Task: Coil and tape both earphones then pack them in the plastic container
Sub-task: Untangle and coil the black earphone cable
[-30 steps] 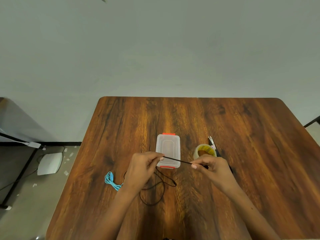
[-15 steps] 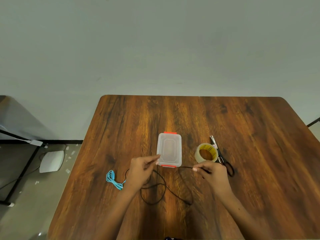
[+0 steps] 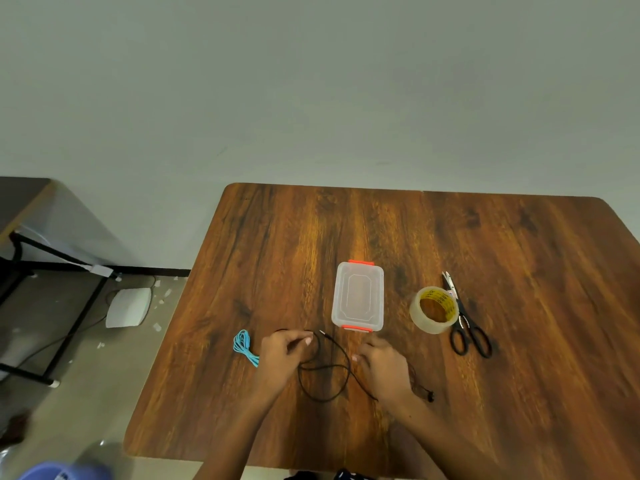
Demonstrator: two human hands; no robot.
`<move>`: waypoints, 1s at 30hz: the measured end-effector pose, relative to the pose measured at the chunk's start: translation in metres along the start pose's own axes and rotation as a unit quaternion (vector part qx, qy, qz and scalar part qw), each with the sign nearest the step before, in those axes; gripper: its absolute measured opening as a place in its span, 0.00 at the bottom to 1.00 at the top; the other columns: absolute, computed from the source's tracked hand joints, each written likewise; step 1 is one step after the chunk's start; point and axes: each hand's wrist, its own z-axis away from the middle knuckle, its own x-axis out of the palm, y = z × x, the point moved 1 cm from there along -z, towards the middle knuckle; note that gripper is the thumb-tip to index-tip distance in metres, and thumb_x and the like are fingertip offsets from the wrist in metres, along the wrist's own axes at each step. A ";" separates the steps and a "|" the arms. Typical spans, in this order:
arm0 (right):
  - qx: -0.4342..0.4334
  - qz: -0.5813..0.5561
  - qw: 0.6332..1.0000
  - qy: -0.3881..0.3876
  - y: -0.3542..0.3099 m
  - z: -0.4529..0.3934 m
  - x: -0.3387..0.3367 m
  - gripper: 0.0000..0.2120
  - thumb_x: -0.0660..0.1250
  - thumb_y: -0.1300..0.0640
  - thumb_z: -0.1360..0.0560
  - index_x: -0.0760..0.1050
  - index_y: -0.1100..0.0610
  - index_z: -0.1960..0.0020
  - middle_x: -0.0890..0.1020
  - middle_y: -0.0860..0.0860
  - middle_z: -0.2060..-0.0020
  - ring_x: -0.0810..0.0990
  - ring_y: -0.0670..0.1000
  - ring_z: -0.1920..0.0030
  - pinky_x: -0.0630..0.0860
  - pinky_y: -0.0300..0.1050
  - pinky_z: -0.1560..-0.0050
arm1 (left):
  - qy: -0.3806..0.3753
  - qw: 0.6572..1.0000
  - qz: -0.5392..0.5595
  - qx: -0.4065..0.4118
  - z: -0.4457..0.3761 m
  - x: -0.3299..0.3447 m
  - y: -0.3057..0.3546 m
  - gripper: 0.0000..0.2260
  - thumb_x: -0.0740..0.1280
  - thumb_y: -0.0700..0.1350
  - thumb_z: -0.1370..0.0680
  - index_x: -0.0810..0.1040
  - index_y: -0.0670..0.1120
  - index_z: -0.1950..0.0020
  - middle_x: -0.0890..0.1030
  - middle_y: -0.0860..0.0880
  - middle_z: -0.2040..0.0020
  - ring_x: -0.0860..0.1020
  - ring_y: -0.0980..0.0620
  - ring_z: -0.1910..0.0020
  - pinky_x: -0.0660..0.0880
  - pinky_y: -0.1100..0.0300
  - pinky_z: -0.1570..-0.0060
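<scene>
A black earphone (image 3: 325, 379) lies in loose loops on the wooden table (image 3: 450, 237) between my hands. My left hand (image 3: 284, 355) pinches its cord near the plug end. My right hand (image 3: 381, 365) holds another part of the same cord with curled fingers; an earbud end trails out to its right. A coiled blue earphone (image 3: 244, 346) lies just left of my left hand. The clear plastic container (image 3: 357, 296) with orange latches stands lidded just beyond my hands.
A roll of clear tape (image 3: 433, 309) sits right of the container, with black scissors (image 3: 465, 327) beside it. A black metal frame (image 3: 52, 306) and a white device (image 3: 128, 307) are on the floor to the left.
Both hands have dropped toward the table and come closer together; the black cord, stretched taut between them before, now lies slack in loops. The camera view shifted left.
</scene>
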 end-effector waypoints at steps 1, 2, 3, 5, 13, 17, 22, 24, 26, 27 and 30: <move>0.015 0.015 1.000 -0.020 -0.007 -0.003 0.006 0.12 0.61 0.51 0.21 0.78 0.54 0.42 0.79 0.49 0.44 0.79 0.49 0.46 0.74 0.38 0.50 | -0.005 1.000 0.001 0.001 0.001 0.000 0.001 0.07 0.70 0.40 0.25 0.85 0.47 0.49 0.84 0.56 0.54 0.80 0.63 0.54 0.71 0.76 0.54; 0.032 0.027 0.998 -0.039 -0.013 -0.006 0.011 0.13 0.60 0.50 0.21 0.77 0.55 0.42 0.79 0.50 0.45 0.79 0.50 0.46 0.73 0.38 0.51 | -0.010 1.000 0.001 0.001 0.001 0.000 0.001 0.08 0.70 0.40 0.25 0.85 0.47 0.49 0.84 0.56 0.53 0.80 0.62 0.54 0.71 0.76 0.54; 0.045 0.038 0.997 -0.054 -0.017 -0.009 0.015 0.13 0.60 0.50 0.20 0.77 0.55 0.42 0.79 0.51 0.45 0.79 0.50 0.46 0.73 0.38 0.52 | -0.014 1.000 0.004 0.002 0.001 -0.001 0.002 0.08 0.69 0.39 0.25 0.85 0.47 0.48 0.84 0.55 0.53 0.80 0.61 0.54 0.71 0.76 0.54; 0.051 0.066 0.994 -0.075 -0.022 -0.012 0.021 0.11 0.59 0.53 0.20 0.76 0.56 0.42 0.79 0.52 0.44 0.79 0.51 0.46 0.74 0.40 0.51 | -0.019 1.000 0.009 0.005 0.002 -0.001 0.004 0.08 0.69 0.39 0.25 0.84 0.46 0.48 0.84 0.54 0.53 0.80 0.61 0.54 0.71 0.75 0.54; -0.019 0.085 0.995 -0.041 -0.029 -0.026 0.009 0.10 0.58 0.58 0.20 0.73 0.57 0.41 0.80 0.54 0.45 0.81 0.53 0.48 0.78 0.42 0.50 | -0.021 0.999 0.019 0.037 0.003 -0.008 0.014 0.09 0.68 0.44 0.23 0.83 0.47 0.45 0.82 0.56 0.48 0.79 0.61 0.47 0.75 0.69 0.48; -0.109 0.070 0.990 0.051 -0.039 -0.026 -0.036 0.09 0.72 0.61 0.29 0.76 0.56 0.51 0.83 0.54 0.55 0.84 0.55 0.56 0.81 0.46 0.62 | -0.039 0.994 -0.020 0.101 -0.011 -0.013 0.029 0.14 0.66 0.49 0.22 0.79 0.48 0.38 0.75 0.52 0.34 0.68 0.57 0.31 0.65 0.60 0.32; -0.236 0.051 0.968 0.065 -0.049 -0.029 -0.088 0.13 0.74 0.63 0.32 0.76 0.55 0.51 0.82 0.52 0.54 0.81 0.52 0.54 0.81 0.44 0.62 | -0.100 0.987 0.014 0.123 -0.020 -0.018 0.069 0.09 0.66 0.46 0.22 0.83 0.50 0.44 0.84 0.55 0.47 0.78 0.65 0.45 0.72 0.70 0.47; -0.266 0.045 0.960 0.077 -0.049 -0.035 -0.100 0.11 0.72 0.62 0.30 0.75 0.54 0.50 0.80 0.51 0.53 0.80 0.52 0.54 0.81 0.46 0.64 | -0.105 0.988 0.069 0.090 -0.023 -0.020 0.080 0.07 0.67 0.46 0.23 0.85 0.48 0.51 0.86 0.53 0.56 0.82 0.62 0.56 0.74 0.68 0.57; -0.271 0.007 0.958 0.090 -0.047 -0.040 -0.109 0.08 0.68 0.60 0.26 0.73 0.53 0.49 0.78 0.50 0.53 0.78 0.51 0.54 0.80 0.48 0.64 | -0.125 0.980 0.152 0.042 -0.025 -0.022 0.089 0.07 0.67 0.45 0.23 0.85 0.47 0.54 0.86 0.50 0.61 0.83 0.55 0.60 0.77 0.62 0.58; -0.267 -0.025 0.958 0.097 -0.046 -0.042 -0.113 0.05 0.65 0.60 0.25 0.73 0.53 0.49 0.78 0.49 0.53 0.78 0.50 0.55 0.79 0.47 0.63 | -0.139 0.969 0.204 0.011 -0.025 -0.023 0.095 0.07 0.67 0.44 0.22 0.84 0.45 0.54 0.86 0.48 0.62 0.83 0.53 0.62 0.78 0.61 0.59; -0.226 -0.179 0.951 0.110 -0.044 -0.046 -0.115 0.06 0.66 0.63 0.24 0.77 0.56 0.50 0.80 0.46 0.56 0.78 0.44 0.55 0.77 0.38 0.56 | -0.177 0.914 0.361 -0.062 -0.020 -0.028 0.111 0.07 0.64 0.40 0.22 0.82 0.39 0.51 0.85 0.40 0.56 0.84 0.49 0.57 0.79 0.63 0.61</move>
